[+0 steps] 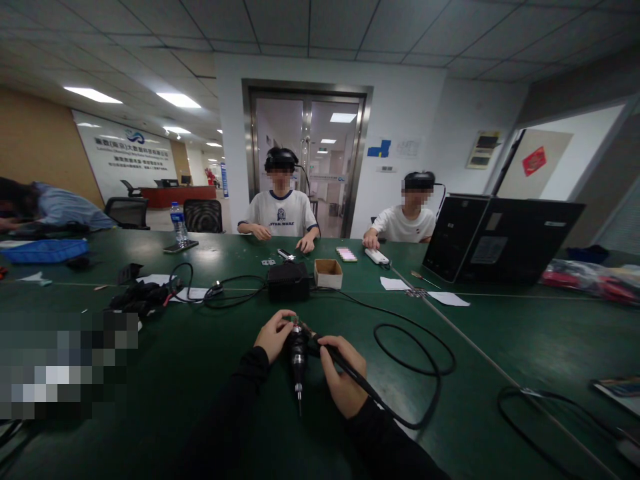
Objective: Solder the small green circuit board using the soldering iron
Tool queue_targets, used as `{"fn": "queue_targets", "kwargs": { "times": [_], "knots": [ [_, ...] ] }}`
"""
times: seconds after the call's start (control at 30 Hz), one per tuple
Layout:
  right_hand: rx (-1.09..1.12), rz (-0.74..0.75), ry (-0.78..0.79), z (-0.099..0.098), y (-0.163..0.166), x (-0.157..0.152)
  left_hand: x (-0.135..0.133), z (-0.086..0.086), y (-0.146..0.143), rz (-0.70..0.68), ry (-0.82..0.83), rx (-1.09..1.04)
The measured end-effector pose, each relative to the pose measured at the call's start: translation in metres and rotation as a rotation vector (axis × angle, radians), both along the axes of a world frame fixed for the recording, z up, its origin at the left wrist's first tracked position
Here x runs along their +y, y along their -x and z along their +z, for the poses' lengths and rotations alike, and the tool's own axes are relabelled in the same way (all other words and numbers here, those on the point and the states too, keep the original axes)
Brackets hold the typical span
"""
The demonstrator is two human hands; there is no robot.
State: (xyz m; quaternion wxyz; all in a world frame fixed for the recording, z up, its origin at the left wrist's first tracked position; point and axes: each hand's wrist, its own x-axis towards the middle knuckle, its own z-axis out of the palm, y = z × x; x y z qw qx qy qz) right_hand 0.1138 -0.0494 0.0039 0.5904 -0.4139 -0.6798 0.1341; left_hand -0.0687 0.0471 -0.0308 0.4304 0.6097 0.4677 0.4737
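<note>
An electric screwdriver [299,353] lies in front of me, its bit pointing toward me. My left hand [274,335] is closed at its far end, thumb and fingertips pinching there. A thick black cable [367,387] runs through my right hand [346,375], which is closed round it with the thumb along the top. The cable's front end reaches close to the screwdriver's far end; whether the two are joined I cannot make out. Beyond my hands stand a black power box [289,281] and a small open cardboard box [329,274].
The cable loops over the green table [480,400] to my right. A computer tower [500,239] stands at the back right. Black cables and gear [145,293], a water bottle [179,224] and a blue tray [45,251] are to the left. Two people sit opposite, hands on the table.
</note>
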Motion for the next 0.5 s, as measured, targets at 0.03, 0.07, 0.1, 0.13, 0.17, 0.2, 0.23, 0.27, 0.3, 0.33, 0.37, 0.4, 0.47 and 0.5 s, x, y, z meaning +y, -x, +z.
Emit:
{"fn": "queue_targets", "kwargs": {
  "times": [0.03, 0.07, 0.1, 0.13, 0.17, 0.2, 0.23, 0.27, 0.3, 0.33, 0.37, 0.4, 0.47, 0.5],
  "knots": [
    [0.006, -0.009, -0.002, 0.000, 0.000, 0.000, 0.001, 0.002, 0.001, 0.001, 0.019, 0.043],
    [0.015, -0.019, -0.002, 0.000, -0.001, 0.001, 0.001, 0.005, 0.002, 0.007, 0.039, 0.103],
    [0.025, -0.027, 0.002, 0.000, -0.001, 0.002, 0.001, 0.008, 0.004, 0.019, 0.061, 0.180],
    [0.037, -0.035, 0.008, 0.000, -0.002, 0.003, 0.001, 0.012, 0.005, 0.036, 0.085, 0.266],
    [0.053, -0.043, 0.016, -0.001, -0.002, 0.004, -0.001, 0.017, 0.006, 0.054, 0.105, 0.351],
    [0.073, -0.052, 0.031, -0.001, -0.003, 0.006, -0.004, 0.022, 0.007, 0.071, 0.125, 0.428],
    [0.098, -0.060, 0.052, -0.002, -0.003, 0.008, -0.007, 0.028, 0.006, 0.078, 0.143, 0.489],
    [0.129, -0.067, 0.079, -0.003, -0.004, 0.010, -0.012, 0.033, 0.005, 0.070, 0.159, 0.533],
    [0.163, -0.075, 0.116, -0.005, -0.004, 0.012, -0.018, 0.038, 0.002, 0.044, 0.169, 0.567],
    [0.199, -0.083, 0.153, -0.006, -0.005, 0.014, -0.024, 0.042, -0.001, 0.011, 0.172, 0.601],
    [0.230, -0.089, 0.190, -0.007, -0.005, 0.015, -0.030, 0.047, -0.006, -0.020, 0.171, 0.641],
    [0.258, -0.095, 0.223, -0.009, -0.005, 0.017, -0.036, 0.050, -0.010, -0.036, 0.166, 0.685],
    [0.284, -0.096, 0.265, -0.011, -0.006, 0.018, -0.045, 0.055, -0.019, -0.030, 0.144, 0.765],
    [0.290, -0.095, 0.274, -0.012, -0.006, 0.019, -0.049, 0.057, -0.022, -0.015, 0.137, 0.791]
  ]
}}
